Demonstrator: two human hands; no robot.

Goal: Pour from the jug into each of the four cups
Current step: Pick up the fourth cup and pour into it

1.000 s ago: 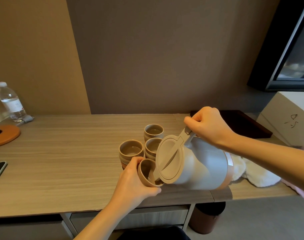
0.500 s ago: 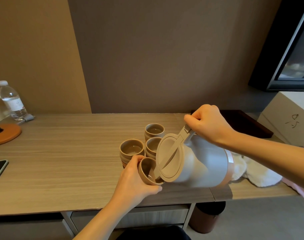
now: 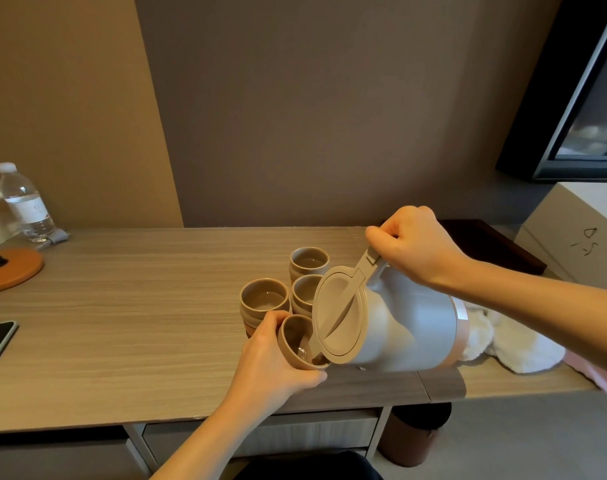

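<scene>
While the right hand clamps its fingers tight around the jug's handle up top, the grey jug lies tipped almost flat above the front edge of the wooden desk, tan lid facing the camera, spout down at the lower left! Fingers fully curled there, knuckles up, nothing loose. Down low, the left hand wraps the near cup from the left and underneath, thumb along the bottom, fingers curved snugly around the wall, and the cup is tilted with its mouth turned to the spout. Spout meets rim, right at the cup's right edge, and there is a glint of liquid inside. Just behind the left fingers, three more cups stand upright in a tight cluster: the left cup nearly touching the fingertips, the middle cup partly hidden by the lid, the far cup behind it. Off at the desk's far left stands a water bottle; right of the jug lies a white towel
</scene>
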